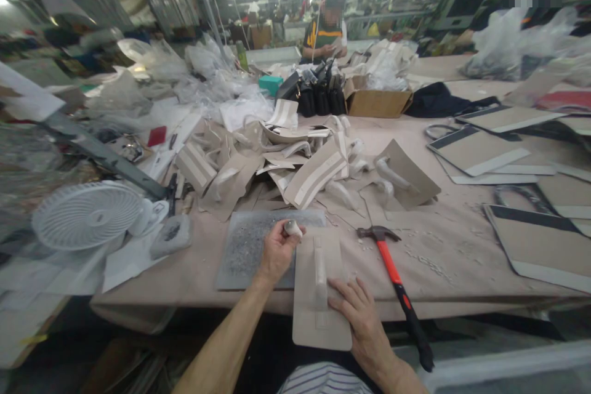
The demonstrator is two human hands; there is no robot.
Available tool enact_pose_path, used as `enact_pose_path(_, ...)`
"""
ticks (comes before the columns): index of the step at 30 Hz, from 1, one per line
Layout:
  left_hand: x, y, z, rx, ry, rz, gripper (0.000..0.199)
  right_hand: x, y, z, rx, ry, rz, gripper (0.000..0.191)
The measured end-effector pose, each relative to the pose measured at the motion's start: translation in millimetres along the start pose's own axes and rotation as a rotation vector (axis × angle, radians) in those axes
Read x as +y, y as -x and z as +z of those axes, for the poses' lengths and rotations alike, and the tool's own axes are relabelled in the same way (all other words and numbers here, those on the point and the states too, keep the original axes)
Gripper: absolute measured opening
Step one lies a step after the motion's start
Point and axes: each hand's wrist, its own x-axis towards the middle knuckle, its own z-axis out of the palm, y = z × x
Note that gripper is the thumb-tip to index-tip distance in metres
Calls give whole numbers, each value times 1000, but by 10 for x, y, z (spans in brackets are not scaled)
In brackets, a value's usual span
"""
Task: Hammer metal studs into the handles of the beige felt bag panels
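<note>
A flat beige panel (305, 314) with rounded corners and a pale wrapped handle (321, 271) along its middle lies at the table's front edge, partly over a grey speckled board (244, 252). My left hand (277, 249) is closed around a small whitish cylinder (292, 229) with a dark end, just above the panel's top left corner. On the panel's right side rests my right hand (357, 308), its fingers spread beside the handle. To the right lies a claw hammer (390, 261) with a red and black grip.
Behind the board is a heap of curved beige panels (318, 166) with handles. A white fan cover (87, 215) stands left. Flat panels (540, 240) lie right. Farther back are a cardboard box (378, 101), black bags (318, 95) and a person (325, 31) across the table.
</note>
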Motion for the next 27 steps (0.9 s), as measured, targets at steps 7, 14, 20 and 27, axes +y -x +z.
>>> enact_pose_path(7,-177,-177,292,-81,-38,-58,34,42,3,-47,-45,-53,13,24)
enact_pose_path(14,-270,-159,266,-127,-104,-47,32,95,-22,-254,118,-21,68,53)
enact_pose_path(20,-197,-150,294,-135,-207,-12,26,628,-89,-591,264,262,462,28)
enact_pose_path(27,-222,-148,279,-175,-241,11,21,767,-110,-706,-120,326,738,31)
